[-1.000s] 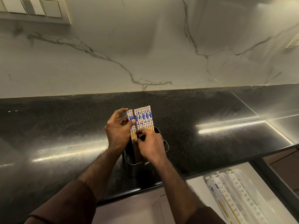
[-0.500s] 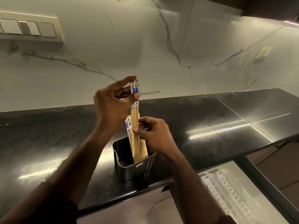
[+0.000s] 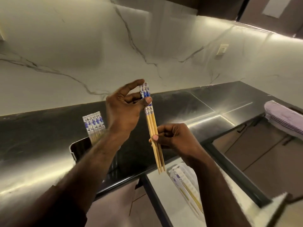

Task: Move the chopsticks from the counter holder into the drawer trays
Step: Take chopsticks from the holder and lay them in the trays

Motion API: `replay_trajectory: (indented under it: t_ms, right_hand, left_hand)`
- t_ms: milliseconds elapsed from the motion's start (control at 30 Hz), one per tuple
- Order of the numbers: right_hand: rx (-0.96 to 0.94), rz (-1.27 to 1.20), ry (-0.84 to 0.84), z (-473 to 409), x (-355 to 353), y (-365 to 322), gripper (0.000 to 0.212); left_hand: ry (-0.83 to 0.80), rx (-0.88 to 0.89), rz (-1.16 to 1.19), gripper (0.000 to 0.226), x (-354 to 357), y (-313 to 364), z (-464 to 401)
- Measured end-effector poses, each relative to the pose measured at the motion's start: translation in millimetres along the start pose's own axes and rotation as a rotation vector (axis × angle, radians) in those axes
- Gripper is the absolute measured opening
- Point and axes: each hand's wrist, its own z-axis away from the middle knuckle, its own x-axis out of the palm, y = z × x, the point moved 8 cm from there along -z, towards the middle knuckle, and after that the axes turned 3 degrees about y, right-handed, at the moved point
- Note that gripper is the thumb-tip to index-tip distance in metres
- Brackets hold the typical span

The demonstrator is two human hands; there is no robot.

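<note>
A small bundle of wooden chopsticks (image 3: 151,123) with blue-and-white tops hangs upright in the air above the counter edge. My left hand (image 3: 125,108) pinches their patterned tops. My right hand (image 3: 176,138) grips their bare wooden shafts lower down. Several more chopsticks (image 3: 93,124) stand in the metal holder (image 3: 80,149) on the black counter (image 3: 188,108), left of and behind my left forearm, which hides most of the holder. Below the counter edge the open drawer (image 3: 165,200) holds white trays (image 3: 184,177) with a few chopsticks lying in them.
A marble backsplash with a wall socket (image 3: 221,49) rises behind the counter. A folded purple-striped cloth (image 3: 283,117) lies at the counter's right end. Brown cabinet fronts (image 3: 270,154) stand beyond the drawer's dark right rail (image 3: 232,172).
Both hands have lifted the small bundle fully out of the holder and carried it to the right, over the counter edge. The view has swung right, leaving the holder at the left.
</note>
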Motion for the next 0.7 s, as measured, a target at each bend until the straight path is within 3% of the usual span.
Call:
replay_trajectory:
  t_ms: [367,700]
  right_hand:
    - [0.231,0.042,0.140,44,-138,132,0.008]
    - [0.483,0.219,0.129,38,-176,312,0.010]
  left_hand:
    - [-0.066,-0.231,0.027,0.046,164,-88,62]
    - [-0.109,-0.411,-0.296,0.051,241,-246,125]
